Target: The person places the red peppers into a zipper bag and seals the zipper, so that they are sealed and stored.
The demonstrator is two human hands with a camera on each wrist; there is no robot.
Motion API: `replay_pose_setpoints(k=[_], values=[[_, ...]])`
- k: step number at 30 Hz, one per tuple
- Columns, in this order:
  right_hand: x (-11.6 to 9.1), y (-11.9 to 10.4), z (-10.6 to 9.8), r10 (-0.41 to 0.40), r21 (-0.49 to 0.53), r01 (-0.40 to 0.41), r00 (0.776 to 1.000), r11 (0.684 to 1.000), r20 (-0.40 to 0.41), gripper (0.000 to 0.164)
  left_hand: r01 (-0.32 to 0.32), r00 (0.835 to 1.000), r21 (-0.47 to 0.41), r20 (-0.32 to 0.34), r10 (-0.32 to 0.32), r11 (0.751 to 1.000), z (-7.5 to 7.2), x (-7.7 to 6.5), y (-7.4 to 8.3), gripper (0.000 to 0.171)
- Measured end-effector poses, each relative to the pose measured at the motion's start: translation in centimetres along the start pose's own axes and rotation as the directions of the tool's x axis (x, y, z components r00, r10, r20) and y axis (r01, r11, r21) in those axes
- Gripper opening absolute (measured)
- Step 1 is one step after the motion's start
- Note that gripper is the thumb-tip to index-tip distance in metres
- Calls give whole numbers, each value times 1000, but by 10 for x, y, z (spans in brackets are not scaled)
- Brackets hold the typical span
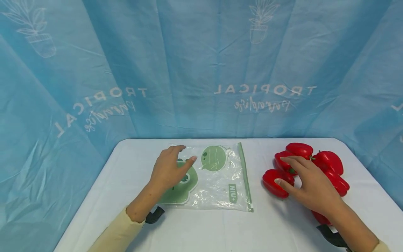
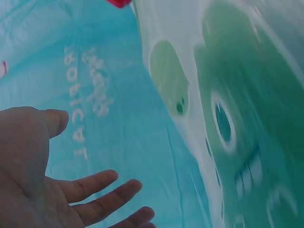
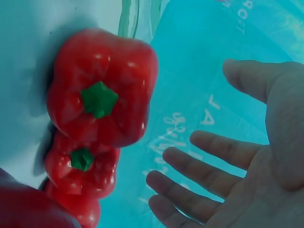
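Observation:
A clear zip bag (image 1: 214,189) with green cartoon prints lies flat on the white table, its green zip edge toward the right. My left hand (image 1: 170,168) hovers over the bag's left part with fingers spread, holding nothing; in the left wrist view the green print (image 2: 256,123) fills the right side. On the right lie several red bell peppers (image 1: 274,183) in a cluster. Above them is my right hand (image 1: 311,185), fingers apart and nothing held, partly hiding some peppers. The right wrist view shows one large pepper (image 3: 102,88) with a green stem, apart from the fingers (image 3: 204,171).
A white cloth covers the table (image 1: 195,231). Behind and beside it hangs a blue curtain (image 1: 189,70) with white lettering and plant drawings. Dark straps (image 1: 154,214) sit at both wrists.

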State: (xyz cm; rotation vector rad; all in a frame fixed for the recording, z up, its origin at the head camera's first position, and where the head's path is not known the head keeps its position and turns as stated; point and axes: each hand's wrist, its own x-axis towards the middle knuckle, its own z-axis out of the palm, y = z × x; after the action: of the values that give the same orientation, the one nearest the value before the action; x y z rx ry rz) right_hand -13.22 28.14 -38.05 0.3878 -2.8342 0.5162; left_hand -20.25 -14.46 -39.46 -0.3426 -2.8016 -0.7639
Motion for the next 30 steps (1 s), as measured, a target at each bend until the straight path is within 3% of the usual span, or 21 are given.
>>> replay_pose_setpoints(k=[11, 18, 30], values=[[1, -5, 11, 33, -28, -31, 998, 999, 60, 104, -89, 995, -8, 49, 90, 996, 42, -3, 51, 61], [2, -6, 17, 34, -68, -30, 998, 997, 61, 105, -151, 984, -16, 91, 152, 988, 61, -3, 81, 58], [3, -3, 26, 38, -60, -34, 997, 998, 73, 100, -144, 973, 22, 186, 137, 989, 93, 8, 113, 61]])
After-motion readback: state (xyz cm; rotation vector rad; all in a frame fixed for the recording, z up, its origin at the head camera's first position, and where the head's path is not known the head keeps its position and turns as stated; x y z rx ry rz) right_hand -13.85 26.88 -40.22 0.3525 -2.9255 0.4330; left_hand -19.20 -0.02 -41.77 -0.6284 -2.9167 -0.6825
